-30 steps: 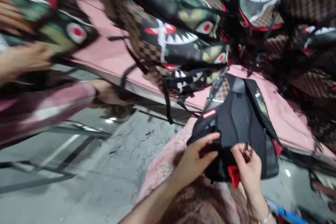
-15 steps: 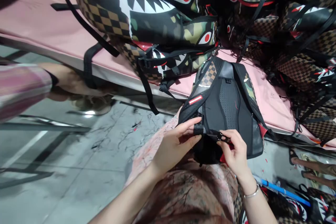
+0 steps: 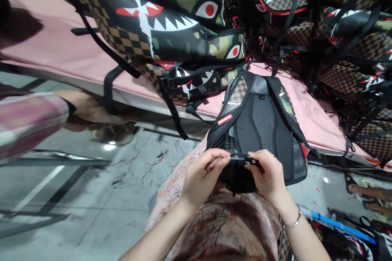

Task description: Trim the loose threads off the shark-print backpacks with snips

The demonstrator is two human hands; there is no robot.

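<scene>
We see matt, perforated fabric on the black padded backpack (image 3: 263, 124) — polished metal in the round silver bangle (image 3: 294, 224) — and a smooth, plastic-looking pink tabletop (image 3: 61, 49).

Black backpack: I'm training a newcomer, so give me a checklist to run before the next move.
Left hand on the small dark piece: ok, pinches one end.
Right hand on it: ok, grips the other end.
Backpack facing: ok, black back panel upward.
Upper part over the pink table: ok.
Back panel clean: not ok, red thread-like strand on it.
Small dark piece fastened: cannot tell, partly covered.
</scene>
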